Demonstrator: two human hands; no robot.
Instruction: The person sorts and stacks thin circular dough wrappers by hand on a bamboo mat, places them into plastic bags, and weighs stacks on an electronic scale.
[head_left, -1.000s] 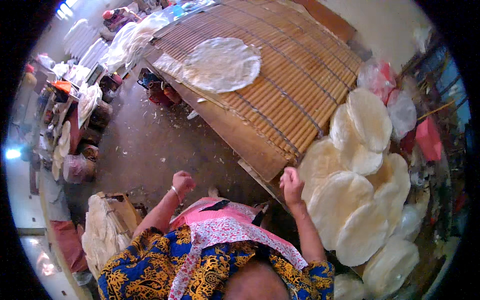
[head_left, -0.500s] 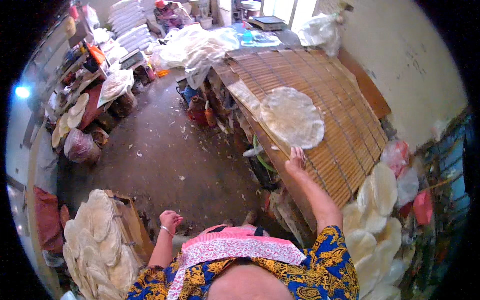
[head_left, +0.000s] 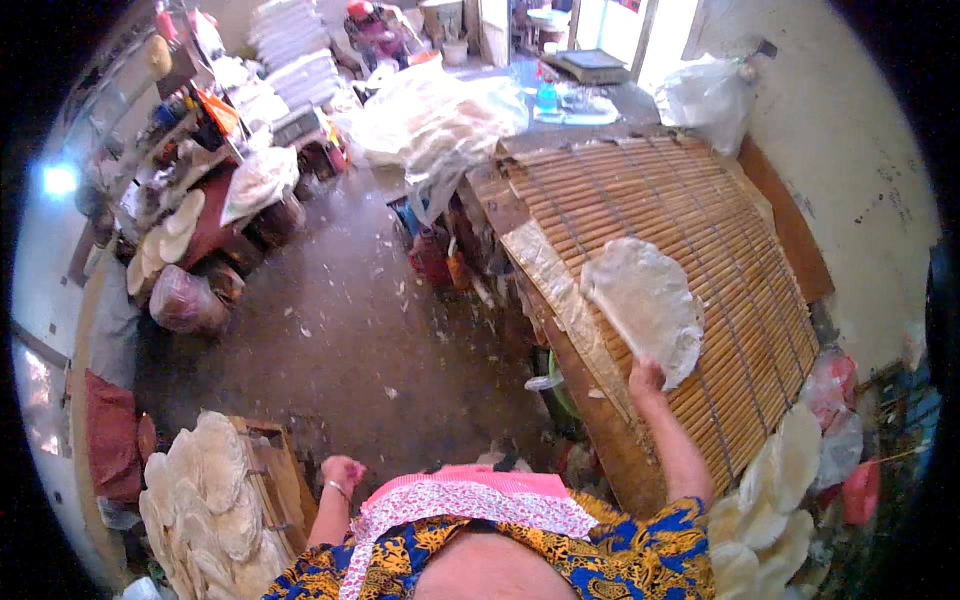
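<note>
In the right centre of the frame, we see the right hand [head_left: 647, 377] raised against the lower edge of a thin, pale round sheet [head_left: 645, 305]. The fingers are closed on that edge, gripping it. The sheet lies on a slanted bamboo mat [head_left: 700, 210] that fills the upper right of the frame; the part nearest the hand appears lifted off the slats, though we cannot tell how far.

In the lower left centre, the left hand [head_left: 342, 472] is curled into a loose fist and holds nothing that we can see. It hangs just beside a wooden crate [head_left: 275, 470].

Further items:
- A stack of pale round sheets [head_left: 205, 500] sits on that crate at the lower left.
- More round sheets [head_left: 775, 500] lean together at the lower right, below the mat.
- A heap of clear plastic film [head_left: 435, 120] lies at the upper centre, touching the mat's top corner.
- A grey concrete floor [head_left: 340, 320] occupies the centre.
</note>
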